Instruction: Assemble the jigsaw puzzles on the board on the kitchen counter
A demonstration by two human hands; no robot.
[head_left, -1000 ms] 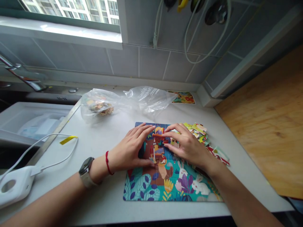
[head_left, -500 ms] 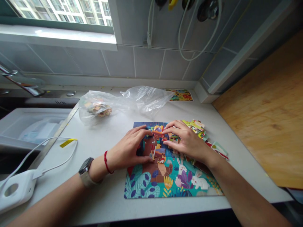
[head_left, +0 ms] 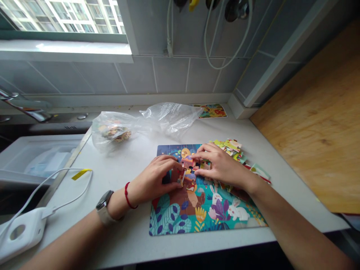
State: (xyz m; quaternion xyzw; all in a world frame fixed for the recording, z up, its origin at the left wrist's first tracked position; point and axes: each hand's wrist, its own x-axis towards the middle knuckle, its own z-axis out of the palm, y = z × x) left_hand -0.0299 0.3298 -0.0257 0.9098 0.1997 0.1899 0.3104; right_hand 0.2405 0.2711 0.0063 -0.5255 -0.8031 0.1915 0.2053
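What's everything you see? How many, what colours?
Counter: one, white, centre
Puzzle: one, multicoloured, on counter
Loose pieces: many, multicoloured, puzzle's right
Plastic bag: at least one, clear, behind puzzle
Picture card: one, multicoloured, counter's back
Device: one, white, front left
Cable: one, white, by device
Tub: one, whitish, left
Tap: one, silver, left
Window: one, white-silled, top left
Tiles: many, grey, wall
Hanging cords: several, white, top
Hanging things: several, mostly dark, top
Wooden board: one, tan, right
Watch: one, dark, left wrist
Bracelet: one, red, left wrist
Left hand: one, bare, at puzzle
Right hand: one, bare, at puzzle
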